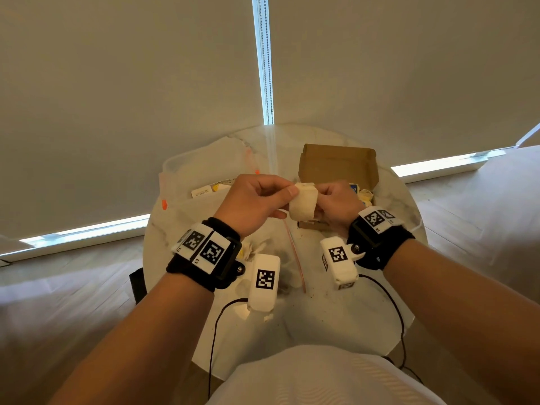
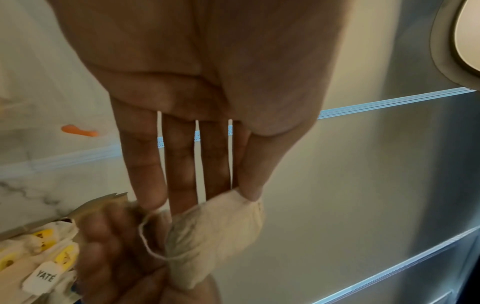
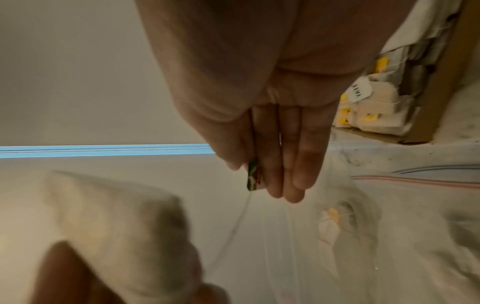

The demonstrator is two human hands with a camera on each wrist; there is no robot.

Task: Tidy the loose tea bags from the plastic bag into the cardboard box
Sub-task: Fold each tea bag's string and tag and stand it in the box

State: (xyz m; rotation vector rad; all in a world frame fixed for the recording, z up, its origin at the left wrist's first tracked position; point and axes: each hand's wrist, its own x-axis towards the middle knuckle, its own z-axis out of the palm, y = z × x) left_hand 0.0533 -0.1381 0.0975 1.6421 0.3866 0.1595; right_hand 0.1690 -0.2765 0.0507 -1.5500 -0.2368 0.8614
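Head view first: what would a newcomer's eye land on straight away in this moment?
The two hands meeting above the round marble table: the left hand pinches a pale tea bag at its top, while the right hand pinches its paper tag. Behind the right hand sits the open cardboard box, already holding tea bags; the clear plastic bag lies behind the left hand.

Open cardboard box (image 1: pixel 339 166) partly filled with tea bags (image 3: pixel 376 107), its top left uncovered, plastic bag (image 1: pixel 204 168) laid beside it, bare table (image 1: pixel 321 317) kept nearer the body.
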